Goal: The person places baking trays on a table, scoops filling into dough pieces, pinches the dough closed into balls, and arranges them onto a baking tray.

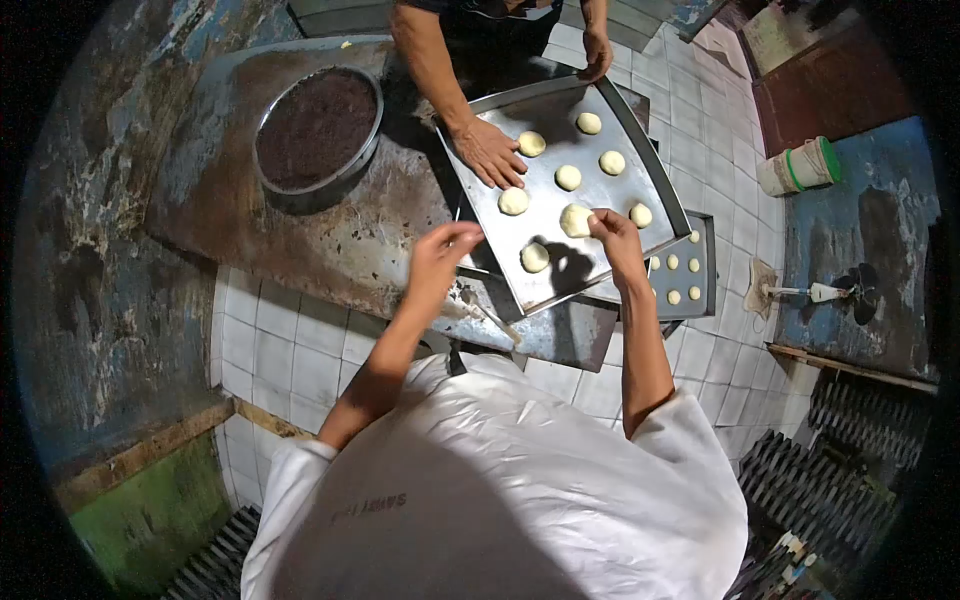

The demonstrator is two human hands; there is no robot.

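Observation:
My right hand point(618, 240) is closed, thumb and fingers pinching the edge of a pale dough ball point(575, 221) at the tray's surface. My left hand point(440, 262), slightly blurred, hovers left of the tray with its fingers loosely curled and nothing visible in them. The large metal baking tray point(560, 292) lies at a slant, with several round dough balls spaced over it. One dough ball point(535, 257) sits near its front corner. Across from me, another person's hand point(490, 152) presses among the dough balls, and their other hand point(597, 55) is at the tray's far edge.
A round metal basin point(376, 128) of dark crumbly filling stands on the worn table point(330, 240) to the left. A second tray point(707, 275) with smaller dough balls sits lower right. Beyond it are a green-lidded bucket point(802, 166) and a fan point(858, 293). A thin tool point(498, 322) lies at the table's front.

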